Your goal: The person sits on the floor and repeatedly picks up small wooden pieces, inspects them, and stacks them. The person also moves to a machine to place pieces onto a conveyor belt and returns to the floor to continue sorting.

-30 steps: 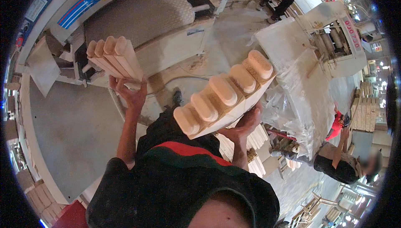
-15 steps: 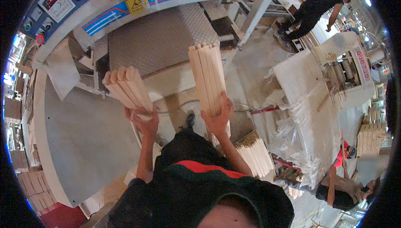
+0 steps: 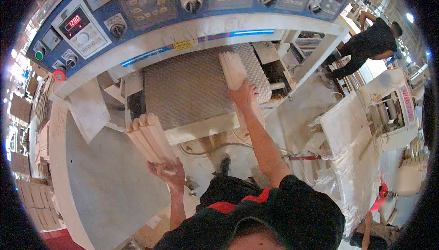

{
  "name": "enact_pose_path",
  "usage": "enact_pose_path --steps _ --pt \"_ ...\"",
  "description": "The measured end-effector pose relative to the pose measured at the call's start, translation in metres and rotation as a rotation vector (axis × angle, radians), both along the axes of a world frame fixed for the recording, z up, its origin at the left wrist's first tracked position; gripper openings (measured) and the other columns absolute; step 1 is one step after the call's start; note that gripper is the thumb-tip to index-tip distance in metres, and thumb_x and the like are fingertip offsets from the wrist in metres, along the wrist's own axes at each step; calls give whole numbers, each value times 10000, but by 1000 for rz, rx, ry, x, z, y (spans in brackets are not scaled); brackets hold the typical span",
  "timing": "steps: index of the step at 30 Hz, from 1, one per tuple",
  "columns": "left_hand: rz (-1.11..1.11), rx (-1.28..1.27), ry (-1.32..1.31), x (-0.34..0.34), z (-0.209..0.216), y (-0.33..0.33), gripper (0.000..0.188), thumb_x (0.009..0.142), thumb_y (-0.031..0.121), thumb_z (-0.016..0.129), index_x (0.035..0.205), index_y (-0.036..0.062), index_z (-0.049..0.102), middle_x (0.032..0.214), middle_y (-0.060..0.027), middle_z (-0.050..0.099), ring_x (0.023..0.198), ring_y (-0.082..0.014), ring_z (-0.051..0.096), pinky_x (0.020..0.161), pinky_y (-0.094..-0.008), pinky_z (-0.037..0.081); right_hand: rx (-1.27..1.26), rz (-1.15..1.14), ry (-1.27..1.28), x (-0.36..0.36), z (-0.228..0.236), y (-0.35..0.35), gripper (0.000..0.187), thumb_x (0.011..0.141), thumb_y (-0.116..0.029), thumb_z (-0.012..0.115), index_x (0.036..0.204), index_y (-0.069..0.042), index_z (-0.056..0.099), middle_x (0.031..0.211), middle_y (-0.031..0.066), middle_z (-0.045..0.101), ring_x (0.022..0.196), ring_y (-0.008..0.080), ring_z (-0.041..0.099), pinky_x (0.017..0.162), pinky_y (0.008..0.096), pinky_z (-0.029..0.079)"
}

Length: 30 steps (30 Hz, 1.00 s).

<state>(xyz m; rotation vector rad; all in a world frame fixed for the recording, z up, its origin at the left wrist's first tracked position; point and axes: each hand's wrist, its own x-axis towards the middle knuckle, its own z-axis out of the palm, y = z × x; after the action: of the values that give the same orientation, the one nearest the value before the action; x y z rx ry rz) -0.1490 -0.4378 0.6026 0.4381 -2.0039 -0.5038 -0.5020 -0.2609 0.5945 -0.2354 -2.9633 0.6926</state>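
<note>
A bundle of pale wooden strips with rounded ends (image 3: 152, 139) rises from my left hand (image 3: 168, 172), whose fingers are closed round its lower end. That bundle is tilted, in front of the belt's left part. My right hand (image 3: 244, 96) grips a second bundle of wooden strips (image 3: 233, 69) from above. Its far end lies over the right part of the textured grey conveyor belt (image 3: 183, 87), while its near end reaches back under my forearm. Whether the second bundle rests on the belt, I cannot tell.
Above the belt runs the machine's blue control panel (image 3: 171, 10) with knobs and red displays. A grey side table (image 3: 100, 172) stands at left. On the right are a plastic-draped machine (image 3: 350, 145) and a person in dark clothes (image 3: 370, 44); another person (image 3: 378, 199) shows lower right.
My right hand has carried its bundle forward and over the belt. The left bundle sits lower in view, still held. My view has tilted up, showing more of the control panel.
</note>
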Motion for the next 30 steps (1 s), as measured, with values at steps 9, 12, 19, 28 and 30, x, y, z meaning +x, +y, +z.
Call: enact_pose_path --steps 9,12,19,28,30 --pt "51 16 -14 -2 1 10 646 701 62 795 1195 112 382 1387 -265 287 1352 -436 230 1043 -559 259 -18 86 -88 -87 -19 -48 1103 587 -549 774 1463 -100 276 1431 306 297 1336 506 222 1065 640 132" --pt "86 58 -19 2 -6 22 622 684 51 804 1158 109 404 1375 -265 307 1355 -441 230 1039 -558 274 -73 141 -13 -101 -26 -48 1097 606 -558 770 1466 -97 268 1449 321 260 1336 511 224 1072 630 126" --pt "85 1 70 -4 10 52 621 632 74 842 1075 127 410 1380 -268 303 1327 -459 265 1064 -573 249 -16 123 213 -89 -11 -39 986 656 -602 732 1411 -81 371 1390 306 340 1289 494 292 1048 587 239" --pt "-110 139 -560 37 -99 71 414 723 210 775 1049 96 547 1212 -149 549 1132 -277 538 886 -426 462 -266 522 391 122 -39 121 354 763 -222 747 1052 -56 629 1062 178 590 1061 346 518 919 455 399" --pt "-206 109 -549 10 -85 80 422 723 209 778 1053 96 540 1220 -156 534 1140 -285 526 894 -430 456 -288 499 277 160 -44 157 333 769 -199 737 1047 -54 627 1078 182 582 1058 351 517 920 447 404"
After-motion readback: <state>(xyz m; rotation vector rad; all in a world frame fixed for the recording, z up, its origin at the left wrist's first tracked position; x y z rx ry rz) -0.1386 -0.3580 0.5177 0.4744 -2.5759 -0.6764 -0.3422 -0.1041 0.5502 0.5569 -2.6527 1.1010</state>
